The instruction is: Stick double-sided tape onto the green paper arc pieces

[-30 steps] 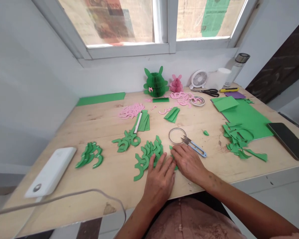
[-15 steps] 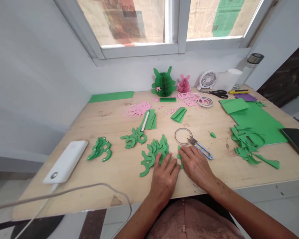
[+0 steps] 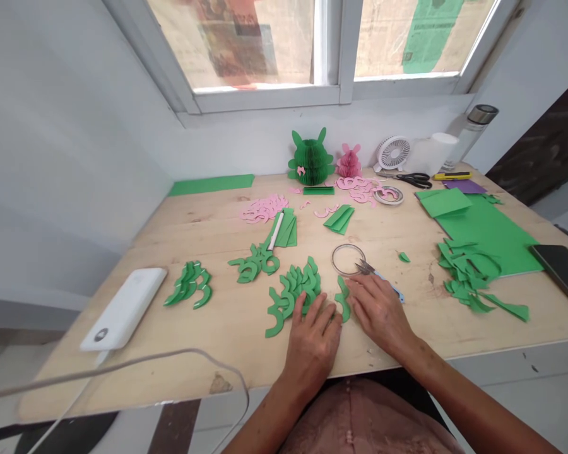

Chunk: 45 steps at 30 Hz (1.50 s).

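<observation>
My left hand (image 3: 313,337) lies flat with fingers spread, its fingertips at the lower edge of a pile of scalloped green paper cutouts (image 3: 293,287). A single curvy green paper cutout (image 3: 343,299) is on the table between my two hands, close to my left fingers. Just right of that piece is my right hand (image 3: 378,312), fingers stretched out and low over the table. It partly covers the blue-handled thread snips (image 3: 365,267), whose blades point to a metal ring (image 3: 349,259). Neither hand visibly grips anything.
A white power bank (image 3: 125,309) with a cable stands left, beside more green cutouts (image 3: 189,284). Green scraps (image 3: 468,268), green sheets (image 3: 492,227) and a phone (image 3: 561,271) lie right. Paper figures (image 3: 311,161), a small fan (image 3: 392,153) and black scissors (image 3: 414,180) are behind.
My right hand has shifted right, off the single green cutout and over the snips' handles. More of that cutout shows now. My left hand has hardly moved.
</observation>
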Each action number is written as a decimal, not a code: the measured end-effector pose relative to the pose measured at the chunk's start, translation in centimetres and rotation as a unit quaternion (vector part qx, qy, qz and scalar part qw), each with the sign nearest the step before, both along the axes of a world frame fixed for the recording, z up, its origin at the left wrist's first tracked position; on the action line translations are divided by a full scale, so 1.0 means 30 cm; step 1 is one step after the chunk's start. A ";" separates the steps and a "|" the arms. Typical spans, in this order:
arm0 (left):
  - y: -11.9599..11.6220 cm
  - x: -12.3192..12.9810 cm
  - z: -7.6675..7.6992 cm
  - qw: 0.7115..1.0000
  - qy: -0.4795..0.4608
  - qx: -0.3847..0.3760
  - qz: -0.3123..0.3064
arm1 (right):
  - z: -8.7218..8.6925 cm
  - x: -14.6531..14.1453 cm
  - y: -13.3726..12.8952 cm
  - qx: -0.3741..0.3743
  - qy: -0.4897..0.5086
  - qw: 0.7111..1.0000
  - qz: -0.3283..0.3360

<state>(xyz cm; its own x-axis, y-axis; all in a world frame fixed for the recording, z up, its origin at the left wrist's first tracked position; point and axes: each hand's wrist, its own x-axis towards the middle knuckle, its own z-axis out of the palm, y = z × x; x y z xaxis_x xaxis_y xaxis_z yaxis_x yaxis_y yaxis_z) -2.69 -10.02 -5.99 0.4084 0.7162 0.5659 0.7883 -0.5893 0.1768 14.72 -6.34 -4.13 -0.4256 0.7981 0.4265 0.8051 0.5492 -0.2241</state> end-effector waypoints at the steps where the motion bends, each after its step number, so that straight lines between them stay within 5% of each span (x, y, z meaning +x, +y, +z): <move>1: 0.000 0.000 0.000 1.000 0.000 -0.001 -0.001 | -0.001 0.016 0.003 0.004 0.009 1.000 -0.009; 10: 0.000 -0.002 0.005 1.000 -0.022 -0.020 0.001 | -0.015 0.142 0.033 0.004 -0.035 0.991 -0.129; 19: 0.002 0.000 0.005 0.999 -0.029 -0.017 -0.003 | -0.010 0.150 0.064 -0.009 -0.061 0.988 -0.141; 32: -0.006 -0.030 0.040 0.998 -0.056 -0.020 0.014 | 0.003 0.185 0.105 -0.115 0.051 0.972 -0.198; 35: -0.010 -0.045 0.053 0.997 -0.074 -0.021 0.013 | 0.008 0.219 0.112 -0.154 0.217 0.937 -0.227; 39: -0.010 -0.061 0.056 0.995 -0.100 -0.021 0.015 | 0.018 0.284 0.117 -0.192 0.463 0.835 -0.228; 45: 0.056 -0.041 0.086 0.994 -0.102 -0.041 0.013 | 0.036 0.313 0.094 -0.214 0.629 0.707 -0.243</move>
<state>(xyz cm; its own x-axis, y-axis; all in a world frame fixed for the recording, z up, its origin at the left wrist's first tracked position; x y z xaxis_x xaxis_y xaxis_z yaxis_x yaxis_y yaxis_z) -3.92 -8.33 -3.40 0.2710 0.7720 0.5750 0.7463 -0.5458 0.3811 24.12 -3.52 -3.05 0.4446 0.8900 -0.1012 -0.1094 -0.0581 -0.9923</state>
